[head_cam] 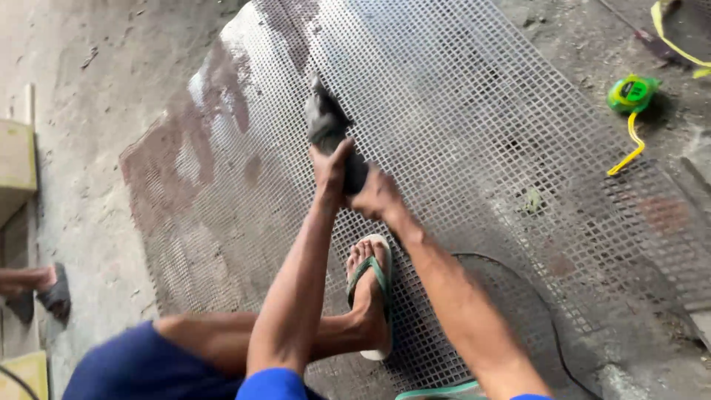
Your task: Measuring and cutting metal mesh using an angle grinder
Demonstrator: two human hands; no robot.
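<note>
Both hands, left hand (330, 169) and right hand (376, 195), clamp the grey handheld power grinder (329, 126), pointing toward twelve o'clock, steadying it over the perforated metal mesh sheet (474, 111); the sandalled foot (369, 285) at six o'clock pins the sheet.

A green tape measure (632, 93) lies on the concrete floor (96, 89) at the far right, its yellow tape (628, 152) pulled out in a short curl toward the near side. At the left edge a pale wooden block (16, 155) sits by the wall, and nearer, another person's foot in a dark sandal (56, 293) rests on the floor.
</note>
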